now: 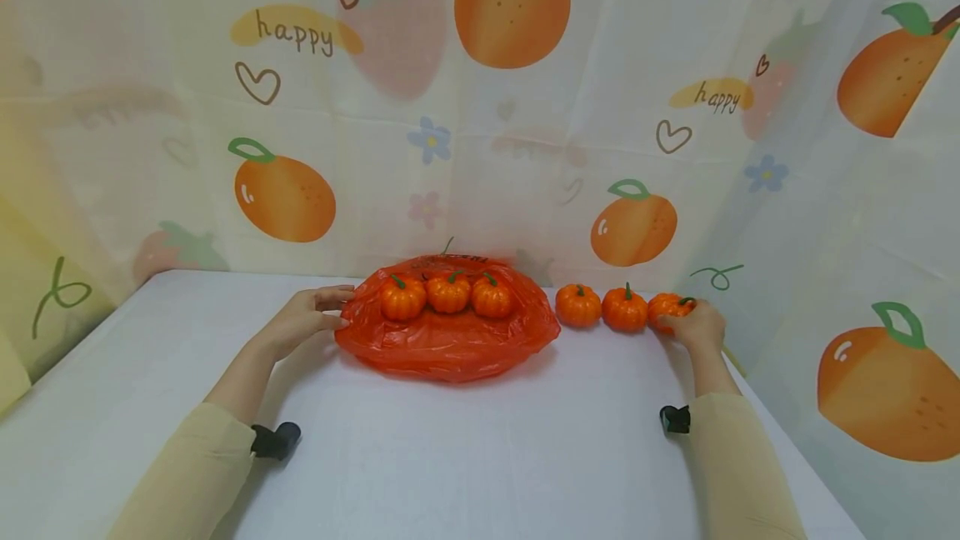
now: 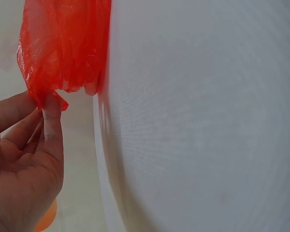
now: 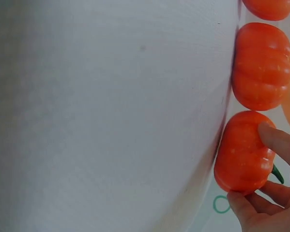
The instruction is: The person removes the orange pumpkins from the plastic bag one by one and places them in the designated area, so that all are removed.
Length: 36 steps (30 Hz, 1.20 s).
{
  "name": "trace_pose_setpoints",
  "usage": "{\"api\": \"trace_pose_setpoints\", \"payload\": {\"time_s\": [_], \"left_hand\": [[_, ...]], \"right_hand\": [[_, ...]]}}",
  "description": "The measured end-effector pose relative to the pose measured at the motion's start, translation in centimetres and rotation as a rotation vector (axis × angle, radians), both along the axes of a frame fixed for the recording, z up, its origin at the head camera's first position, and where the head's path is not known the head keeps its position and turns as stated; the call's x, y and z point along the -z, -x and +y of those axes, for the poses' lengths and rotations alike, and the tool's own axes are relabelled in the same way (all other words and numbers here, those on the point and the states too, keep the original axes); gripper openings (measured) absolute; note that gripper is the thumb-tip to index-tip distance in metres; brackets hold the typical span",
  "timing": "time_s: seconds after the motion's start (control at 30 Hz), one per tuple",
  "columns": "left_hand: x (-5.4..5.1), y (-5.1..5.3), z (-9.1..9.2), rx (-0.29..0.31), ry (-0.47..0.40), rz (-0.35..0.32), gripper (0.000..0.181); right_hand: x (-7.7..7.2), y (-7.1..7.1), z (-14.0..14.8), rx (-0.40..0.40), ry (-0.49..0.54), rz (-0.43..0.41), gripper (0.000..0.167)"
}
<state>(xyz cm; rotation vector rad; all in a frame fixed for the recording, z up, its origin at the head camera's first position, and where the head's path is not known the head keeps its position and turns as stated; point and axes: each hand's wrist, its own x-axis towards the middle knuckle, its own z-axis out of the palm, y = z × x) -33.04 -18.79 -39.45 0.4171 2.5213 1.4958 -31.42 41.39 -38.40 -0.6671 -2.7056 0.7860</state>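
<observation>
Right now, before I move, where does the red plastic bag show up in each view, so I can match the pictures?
Head: the red plastic bag is just below the middle of the picture, beside the left hand.
Left wrist: the red plastic bag is at the top left, its end pinched in the left hand.
Right wrist: not in it.
Shared landmark: the white tabletop, seen in all three views.

Thin, crinkled, glossy plastic at the left fingers, that's the red bag catching the light! Over to the right fingers: a smooth, shiny orange pumpkin; beneath them, a smooth, matt white worktop; beyond them, softly creased cloth, the curtain.
</observation>
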Motion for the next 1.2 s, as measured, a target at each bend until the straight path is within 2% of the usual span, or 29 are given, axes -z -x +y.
{"api": "trace_pose_setpoints", "payload": {"time_s": [0.37, 0.63, 0.97, 1.1, 1.2], "left_hand": [[-0.1, 0.1, 0.1, -0.001, 0.002, -0.006, 0.056], [0.0, 0.2, 0.1, -0.004, 0.001, 0.000, 0.055], [-0.2, 0.1, 0.1, 0.008, -0.005, -0.002, 0.055], [-0.2, 0.0, 0.1, 0.011, -0.006, 0.001, 0.055], [-0.3, 0.0, 0.1, 0.009, -0.005, 0.001, 0.055]], "right_hand": [[0.3, 0.2, 0.4, -0.033, -0.001, 0.003, 0.073], [0.1, 0.1, 0.2, 0.011, 0.041, 0.033, 0.073], [0.0, 0.1, 0.3, 0.021, 0.024, 0.042, 0.073], [-0.3, 0.2, 0.0, 0.072, 0.062, 0.114, 0.071], [-0.7, 0.3, -0.6, 0.105, 0.094, 0.222, 0.068]]}}
